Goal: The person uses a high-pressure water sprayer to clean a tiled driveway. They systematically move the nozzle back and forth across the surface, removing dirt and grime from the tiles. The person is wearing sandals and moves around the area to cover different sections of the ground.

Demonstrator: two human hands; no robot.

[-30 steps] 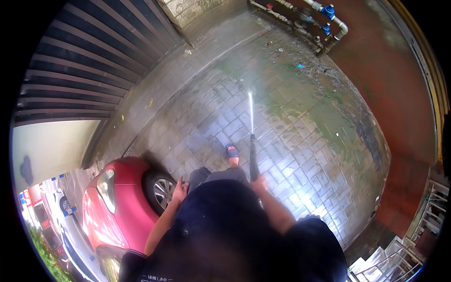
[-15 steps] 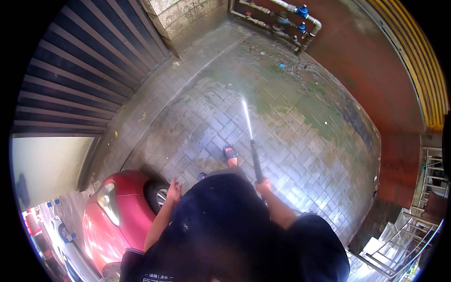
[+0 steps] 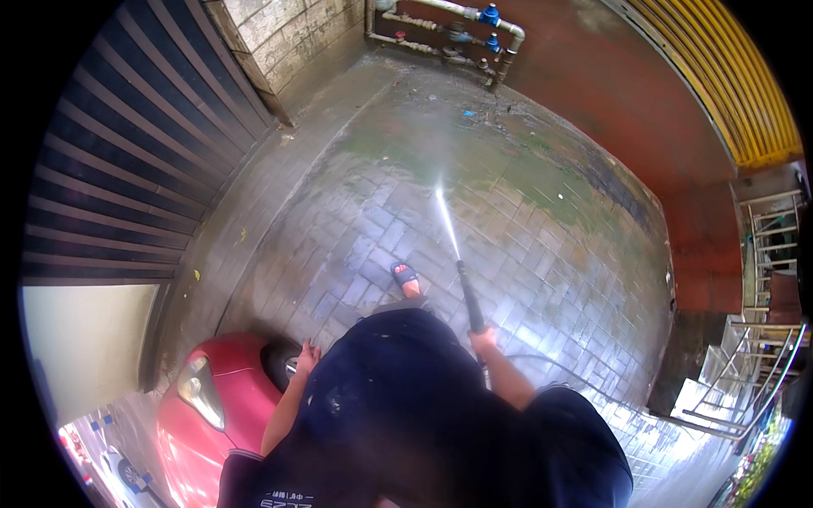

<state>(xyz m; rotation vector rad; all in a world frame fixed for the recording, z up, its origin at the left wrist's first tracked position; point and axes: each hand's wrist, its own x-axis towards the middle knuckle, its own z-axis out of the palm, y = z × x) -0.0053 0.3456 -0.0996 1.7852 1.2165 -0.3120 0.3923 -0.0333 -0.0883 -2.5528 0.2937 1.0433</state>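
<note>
My right hand [image 3: 483, 341] is wrapped round the rear of a black pressure washer wand [image 3: 470, 296], which points forward and a little left. From its nozzle a white water jet [image 3: 446, 218] shoots onto the wet paving bricks [image 3: 525, 271], and mist hangs beyond it. Behind the right hand a dark hose [image 3: 563, 367] trails off to the right over the ground. My left hand [image 3: 310, 356] hangs at my left side, near the red car's front wheel, with nothing in it and its fingers loosely apart. One sandalled foot [image 3: 405, 276] shows ahead of my dark shirt.
A red car [image 3: 224, 398] stands close at my left. Beyond it are a dark slatted gate [image 3: 127, 152] and a pale panel [image 3: 89, 339]. Pipes with blue valves [image 3: 489, 14] run along the far wall. To the right stand a reddish wall [image 3: 627, 102] and metal railings [image 3: 745, 389].
The view has turned slightly right, so the pipes and walls sit further left. My right hand and the wand have shifted slightly right and down; the jet still sprays. The hose now shows.
</note>
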